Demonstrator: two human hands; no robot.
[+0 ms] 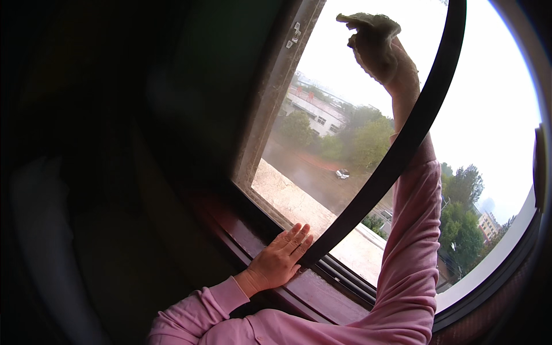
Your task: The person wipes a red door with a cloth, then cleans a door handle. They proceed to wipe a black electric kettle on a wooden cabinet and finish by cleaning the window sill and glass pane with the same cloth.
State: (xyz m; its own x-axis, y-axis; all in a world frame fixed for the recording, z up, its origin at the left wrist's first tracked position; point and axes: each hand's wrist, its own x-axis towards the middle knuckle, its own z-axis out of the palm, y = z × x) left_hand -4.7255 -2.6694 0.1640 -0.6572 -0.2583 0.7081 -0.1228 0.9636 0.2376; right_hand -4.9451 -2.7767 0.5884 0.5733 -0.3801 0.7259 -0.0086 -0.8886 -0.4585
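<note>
My right hand (399, 71) is raised high and wrapped in or gripping a damp-looking grey-green cloth (374, 41). The right forearm passes behind the dark upright edge (390, 166) of a window sash, so the hand is on the far side of its glass pane (319, 138). The cloth hides most of the fingers. Down at the sash's lower corner, my left hand (278, 261) lies flat with its fingers slightly apart. Nothing is held in it. Its fingertips touch or overlap the lower sash frame; contact with the glass cannot be told.
A reddish-brown windowsill (323, 293) runs below the dark window track (351, 278). Outside is a pale stone ledge (293, 194), with trees, buildings and a white vehicle (342, 174) far below. A metal fitting (295, 36) sits on the grimy left frame (269, 103). The opening's right side curves around the arm.
</note>
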